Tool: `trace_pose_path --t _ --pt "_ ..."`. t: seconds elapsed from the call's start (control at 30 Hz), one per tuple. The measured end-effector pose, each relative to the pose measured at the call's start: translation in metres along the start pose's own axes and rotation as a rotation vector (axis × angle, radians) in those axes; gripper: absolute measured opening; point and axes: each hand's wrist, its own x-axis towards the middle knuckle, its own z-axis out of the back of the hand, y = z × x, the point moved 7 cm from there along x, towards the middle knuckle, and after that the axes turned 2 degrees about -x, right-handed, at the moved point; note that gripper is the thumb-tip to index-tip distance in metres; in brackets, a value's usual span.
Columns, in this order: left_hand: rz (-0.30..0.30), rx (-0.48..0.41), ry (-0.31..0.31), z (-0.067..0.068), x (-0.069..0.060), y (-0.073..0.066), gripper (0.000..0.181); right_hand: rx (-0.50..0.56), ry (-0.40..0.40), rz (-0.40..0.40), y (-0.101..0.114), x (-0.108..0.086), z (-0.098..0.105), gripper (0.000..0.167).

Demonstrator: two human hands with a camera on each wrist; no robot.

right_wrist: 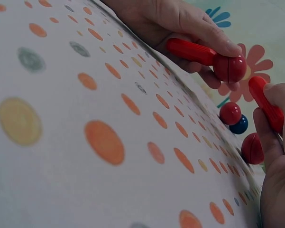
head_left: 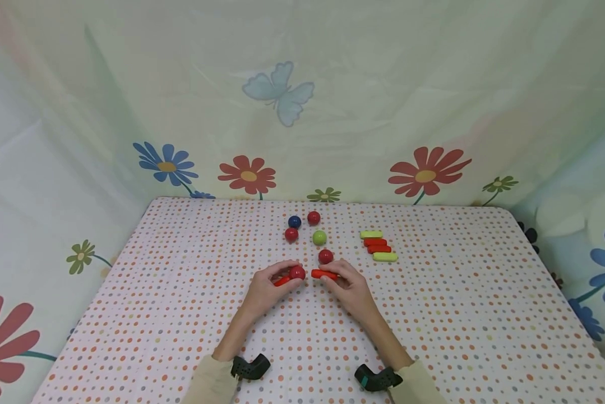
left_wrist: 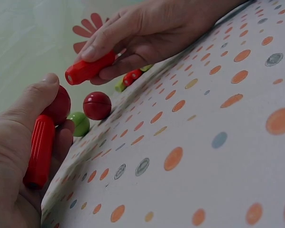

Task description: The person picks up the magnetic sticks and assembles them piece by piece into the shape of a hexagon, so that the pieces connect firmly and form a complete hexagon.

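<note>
In the head view my left hand [head_left: 263, 290] grips a glossy red ball [head_left: 297, 272] together with a ridged red handle [left_wrist: 39, 152]. Ball and handle sit end to end and look joined, with the thumb over the ball. A second red handle [head_left: 323, 274] is pinched between the thumb and fingers of my right hand [head_left: 354, 293]. Its near end points at the held ball, a small gap apart. Just beyond the right fingers lies a loose red ball [head_left: 326, 256]. Both hands are just above the dotted cloth, near the middle of the table.
Farther back lie a green ball [head_left: 319, 238], a blue ball [head_left: 294, 221] and two more red balls [head_left: 291, 234]. To the right, yellow-green handles [head_left: 385, 257] and red handles [head_left: 375, 242] lie in a row. A flowered curtain [head_left: 332, 123] hangs behind the dotted table [head_left: 156, 292].
</note>
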Motion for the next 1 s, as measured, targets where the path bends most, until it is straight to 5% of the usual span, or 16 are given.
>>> trace_pose_path --t 0.83,1.0 --pt "0.012 0.038 0.051 -0.0025 -0.0014 0.0008 0.040 0.030 0.069 0.089 -0.0020 -0.0019 -0.0066 0.033" --pt "-0.075 0.023 0.038 -0.0028 -0.0003 -0.0037 0.044 0.119 0.002 -0.052 -0.0088 -0.0014 0.0016 0.035"
